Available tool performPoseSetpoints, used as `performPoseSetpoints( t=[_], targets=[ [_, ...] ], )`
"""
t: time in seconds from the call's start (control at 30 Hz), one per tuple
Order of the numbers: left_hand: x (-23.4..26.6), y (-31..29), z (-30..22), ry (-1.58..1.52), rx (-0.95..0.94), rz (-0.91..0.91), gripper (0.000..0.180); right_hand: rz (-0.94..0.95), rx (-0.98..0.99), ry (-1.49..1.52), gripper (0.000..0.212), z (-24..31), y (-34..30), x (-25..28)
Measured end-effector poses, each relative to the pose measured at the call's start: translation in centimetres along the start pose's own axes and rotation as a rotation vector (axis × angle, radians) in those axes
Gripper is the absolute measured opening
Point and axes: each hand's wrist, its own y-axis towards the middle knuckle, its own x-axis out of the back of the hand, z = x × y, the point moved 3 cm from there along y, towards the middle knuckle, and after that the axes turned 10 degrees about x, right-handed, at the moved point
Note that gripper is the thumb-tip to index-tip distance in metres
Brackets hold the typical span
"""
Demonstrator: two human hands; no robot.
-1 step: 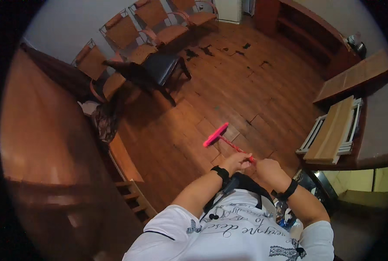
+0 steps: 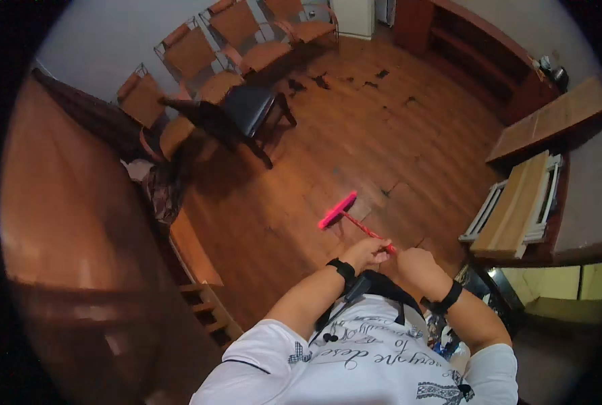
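A broom with a bright pink head (image 2: 338,210) rests on the wooden floor in front of me. Its red twisted handle (image 2: 360,225) runs back toward my body. Both hands are closed round that handle: my left hand (image 2: 368,252) is on the part nearer the head, fingers wrapped. Just to the right, my right hand (image 2: 417,264) grips the end close to my waist, with its back toward the view. The rest of the handle is hidden by this hand. A black band circles each wrist.
Armchairs (image 2: 193,54) line the wall at the far left, with a dark chair (image 2: 250,111) before them. Dark patches (image 2: 321,81) mark the far floor. Folded wooden pieces (image 2: 513,202) stand at the right near a brown cabinet (image 2: 476,50). A tall brown surface (image 2: 78,196) fills the left.
The broom head has shifted very slightly to the right. Both hands keep their grip on the handle.
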Motion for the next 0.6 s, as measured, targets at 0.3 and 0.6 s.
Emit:
performPoseSetpoints(
  t=[0.3,0.6],
  targets=[
    [-1.5,2.7,-10.8,0.000,0.047,-0.190,0.012,-0.028,-0.063,0.046,0.023,-6.0,7.5,4.4],
    [9.3,6.3,-17.5,0.077,0.148,-0.411,0.008,-0.012,-0.116,0.259,0.025,-5.5,19.1,1.2]
  ],
)
